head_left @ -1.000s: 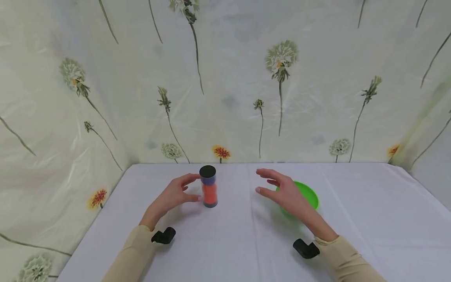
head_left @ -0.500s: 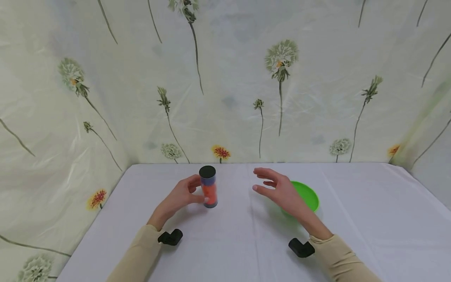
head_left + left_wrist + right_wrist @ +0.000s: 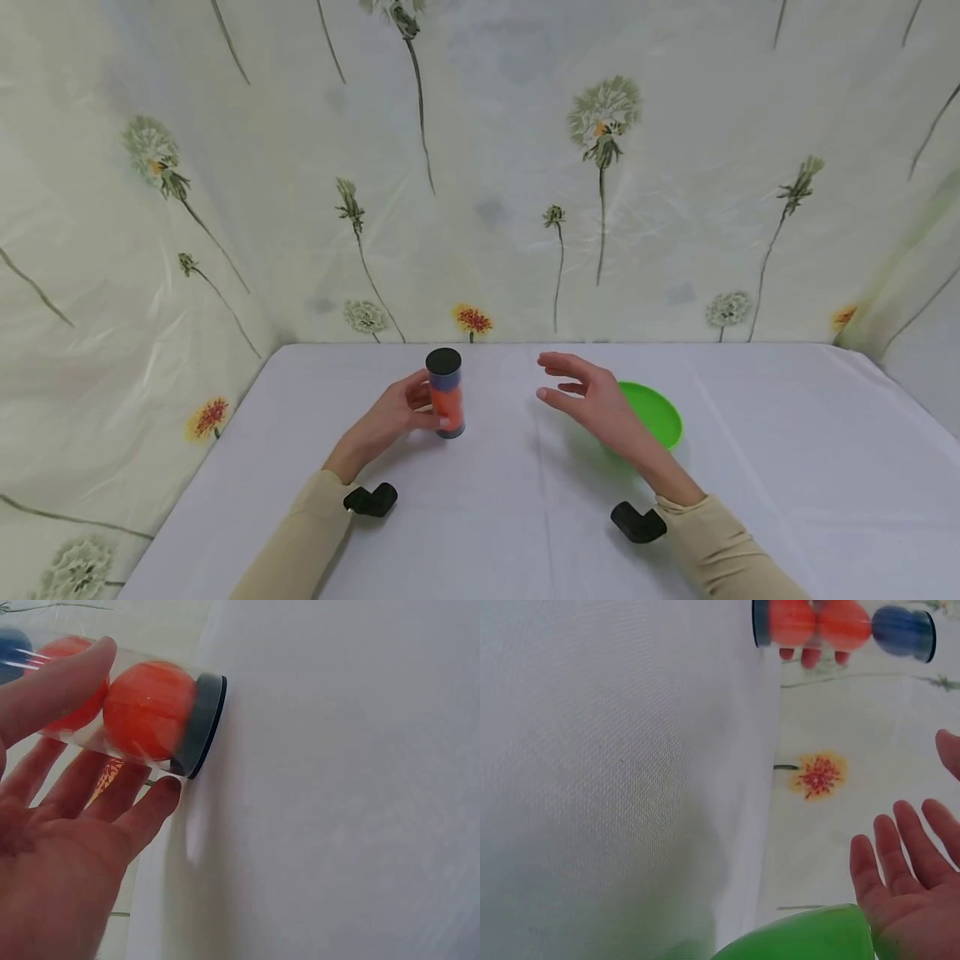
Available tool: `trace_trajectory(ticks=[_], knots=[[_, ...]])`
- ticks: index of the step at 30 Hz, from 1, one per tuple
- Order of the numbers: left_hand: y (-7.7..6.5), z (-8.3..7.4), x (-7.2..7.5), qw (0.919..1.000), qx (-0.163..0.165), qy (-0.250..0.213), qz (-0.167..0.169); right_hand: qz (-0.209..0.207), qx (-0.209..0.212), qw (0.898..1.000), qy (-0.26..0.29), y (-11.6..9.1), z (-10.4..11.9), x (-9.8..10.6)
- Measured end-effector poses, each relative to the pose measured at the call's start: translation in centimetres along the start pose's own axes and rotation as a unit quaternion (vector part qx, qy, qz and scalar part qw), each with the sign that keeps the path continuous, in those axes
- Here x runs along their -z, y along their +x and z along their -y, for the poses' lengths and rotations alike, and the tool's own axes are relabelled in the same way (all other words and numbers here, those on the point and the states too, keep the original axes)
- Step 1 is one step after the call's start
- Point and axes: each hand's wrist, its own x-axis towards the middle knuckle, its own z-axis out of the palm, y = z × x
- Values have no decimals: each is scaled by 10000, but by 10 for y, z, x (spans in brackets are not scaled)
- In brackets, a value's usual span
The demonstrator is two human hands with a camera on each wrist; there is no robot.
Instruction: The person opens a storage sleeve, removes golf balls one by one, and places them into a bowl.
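A clear tube of balls [image 3: 447, 405] stands upright on the white cloth, left of centre. Dark caps close both its ends, and through its wall show two orange-red balls [image 3: 150, 711] and a blue ball [image 3: 897, 631] at the top. My left hand [image 3: 390, 418] holds the tube from the left, thumb across the near side and fingers round the back. In the right wrist view its fingertips [image 3: 810, 657] show past the tube. My right hand [image 3: 600, 410] is held in the air with relaxed, parted fingers and nothing in them, overlapping a green bowl [image 3: 654, 413] behind it.
A white cloth [image 3: 495, 517] covers the table. Behind it and along the left side hangs a flowered sheet [image 3: 495, 150]. Black angled pieces [image 3: 372, 500] sit at both wrists, by the beige sleeves.
My left hand has moved right onto the tube, its thumb and fingers coming round it. My right hand has shifted slightly left. The tube and bowl stay where they were.
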Motion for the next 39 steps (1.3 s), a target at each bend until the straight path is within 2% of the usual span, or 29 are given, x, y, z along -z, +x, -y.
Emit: trace_trajectory(ticks=[4, 14, 22, 32, 39], knots=[[1, 0, -1, 9999, 92, -93, -68, 43, -56, 10000, 31, 2, 0, 0], [3, 6, -3, 9996, -35, -265, -117, 146, 17, 9999, 86, 2, -1, 0], [1, 3, -4, 9994, -153, -314, -27, 133, 105, 9998, 114, 2, -2, 0], [-3, -2, -2, 9997, -64, 66, -239, 55, 88, 9995, 286, 0, 0, 2], [-5, -8, -2, 9993, -123, 290, -185, 79, 79, 9996, 252, 0, -1, 5]])
